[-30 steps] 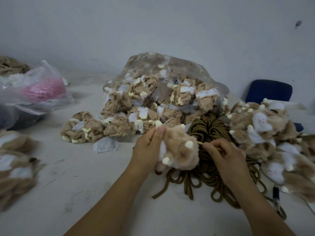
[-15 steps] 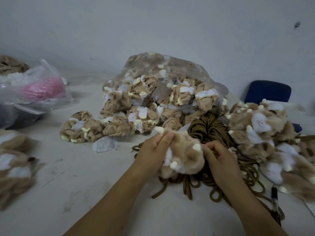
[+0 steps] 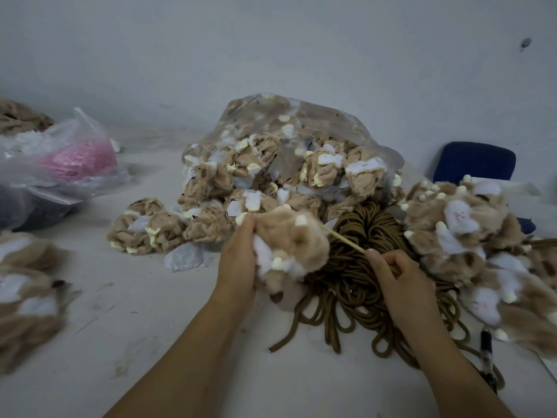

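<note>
My left hand (image 3: 238,260) grips a tan and white plush toy skin (image 3: 291,239) with small cream nubs, held just above the table. A thin pale wooden stick (image 3: 343,239) runs from the toy's right side down to my right hand (image 3: 394,274), whose fingers are curled round the stick's lower end. Under both hands lies a bundle of brown cord (image 3: 358,267) in loops.
A clear plastic bag (image 3: 289,152) full of inside-out tan skins stands behind, with loose skins (image 3: 150,229) spilled at its left. Turned plush toys (image 3: 470,236) pile at right. A bag with pink stuff (image 3: 75,158) sits far left. A blue chair (image 3: 474,161) and a pen (image 3: 486,352) are at right.
The right hand was pressed against the toy half a second ago; it has drawn back to the right and down, exposing the stick between toy and hand. The left hand has kept its grip.
</note>
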The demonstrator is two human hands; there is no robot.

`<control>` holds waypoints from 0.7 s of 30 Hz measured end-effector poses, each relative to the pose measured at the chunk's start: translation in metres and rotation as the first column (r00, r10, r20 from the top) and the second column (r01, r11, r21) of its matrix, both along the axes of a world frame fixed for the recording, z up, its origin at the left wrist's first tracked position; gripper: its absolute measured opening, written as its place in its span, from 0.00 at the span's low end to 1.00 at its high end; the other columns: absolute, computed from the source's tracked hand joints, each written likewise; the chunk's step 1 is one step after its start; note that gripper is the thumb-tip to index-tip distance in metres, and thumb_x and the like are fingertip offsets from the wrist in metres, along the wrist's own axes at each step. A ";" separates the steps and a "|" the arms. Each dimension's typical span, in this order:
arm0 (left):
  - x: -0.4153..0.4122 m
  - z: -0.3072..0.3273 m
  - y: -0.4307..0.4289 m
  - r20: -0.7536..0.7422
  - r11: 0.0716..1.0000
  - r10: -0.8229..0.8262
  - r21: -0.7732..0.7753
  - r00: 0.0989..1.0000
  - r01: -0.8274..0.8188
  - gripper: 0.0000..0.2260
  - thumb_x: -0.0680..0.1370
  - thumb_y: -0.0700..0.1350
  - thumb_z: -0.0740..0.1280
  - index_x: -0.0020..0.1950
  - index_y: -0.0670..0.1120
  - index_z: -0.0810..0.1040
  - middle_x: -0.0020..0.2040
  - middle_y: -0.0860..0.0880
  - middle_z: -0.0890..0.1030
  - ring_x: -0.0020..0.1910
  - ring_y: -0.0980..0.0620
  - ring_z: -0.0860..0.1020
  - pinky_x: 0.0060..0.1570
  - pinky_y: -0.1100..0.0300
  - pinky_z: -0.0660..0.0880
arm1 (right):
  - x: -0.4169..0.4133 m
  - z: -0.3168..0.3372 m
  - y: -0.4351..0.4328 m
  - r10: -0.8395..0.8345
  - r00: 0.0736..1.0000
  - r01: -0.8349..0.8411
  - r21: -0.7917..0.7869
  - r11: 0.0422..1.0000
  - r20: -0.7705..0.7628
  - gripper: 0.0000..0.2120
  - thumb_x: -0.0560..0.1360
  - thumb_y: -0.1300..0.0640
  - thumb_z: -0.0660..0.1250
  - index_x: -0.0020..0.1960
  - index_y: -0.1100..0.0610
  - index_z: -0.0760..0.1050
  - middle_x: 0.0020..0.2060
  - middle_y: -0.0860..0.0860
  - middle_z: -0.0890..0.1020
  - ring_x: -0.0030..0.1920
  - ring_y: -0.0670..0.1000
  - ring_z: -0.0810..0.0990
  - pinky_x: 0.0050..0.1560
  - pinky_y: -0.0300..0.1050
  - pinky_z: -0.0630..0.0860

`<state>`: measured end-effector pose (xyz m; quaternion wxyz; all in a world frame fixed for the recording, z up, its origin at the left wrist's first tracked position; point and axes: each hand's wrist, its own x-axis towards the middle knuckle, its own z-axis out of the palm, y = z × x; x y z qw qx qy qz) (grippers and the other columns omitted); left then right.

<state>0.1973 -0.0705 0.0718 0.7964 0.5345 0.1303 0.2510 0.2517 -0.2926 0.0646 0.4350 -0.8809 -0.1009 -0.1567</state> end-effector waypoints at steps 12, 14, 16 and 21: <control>-0.013 -0.007 -0.028 0.060 0.718 -0.179 0.690 0.982 0.089 0.16 0.76 0.59 0.54 0.38 0.61 0.80 0.39 0.60 0.82 0.43 0.64 0.78 0.49 0.69 0.70 | -0.010 0.007 0.017 0.299 0.950 -0.262 0.288 0.921 -0.092 0.23 0.64 0.31 0.59 0.44 0.48 0.75 0.31 0.41 0.80 0.30 0.38 0.76 0.29 0.30 0.69; -0.013 -0.003 -0.032 0.111 0.634 -0.236 0.771 0.966 0.066 0.16 0.78 0.54 0.51 0.46 0.64 0.79 0.47 0.68 0.81 0.50 0.67 0.77 0.51 0.75 0.67 | -0.014 0.005 0.019 0.385 0.916 -0.338 0.305 0.890 -0.110 0.17 0.67 0.37 0.63 0.44 0.49 0.76 0.34 0.41 0.82 0.33 0.37 0.79 0.31 0.28 0.71; -0.013 -0.002 -0.034 0.144 0.602 -0.234 0.798 0.961 0.027 0.17 0.79 0.52 0.51 0.47 0.69 0.77 0.48 0.74 0.78 0.50 0.71 0.75 0.50 0.78 0.65 | -0.017 0.004 0.021 0.432 0.895 -0.386 0.290 0.875 -0.112 0.10 0.73 0.44 0.65 0.43 0.50 0.77 0.34 0.42 0.82 0.33 0.37 0.79 0.32 0.29 0.72; -0.014 -0.002 -0.034 0.087 0.575 -0.225 0.816 0.970 0.060 0.17 0.78 0.53 0.52 0.46 0.76 0.74 0.42 0.74 0.77 0.43 0.72 0.74 0.44 0.79 0.66 | -0.021 0.006 0.021 0.493 0.862 -0.419 0.385 0.823 -0.115 0.15 0.72 0.41 0.61 0.47 0.52 0.78 0.38 0.43 0.83 0.38 0.39 0.81 0.35 0.30 0.74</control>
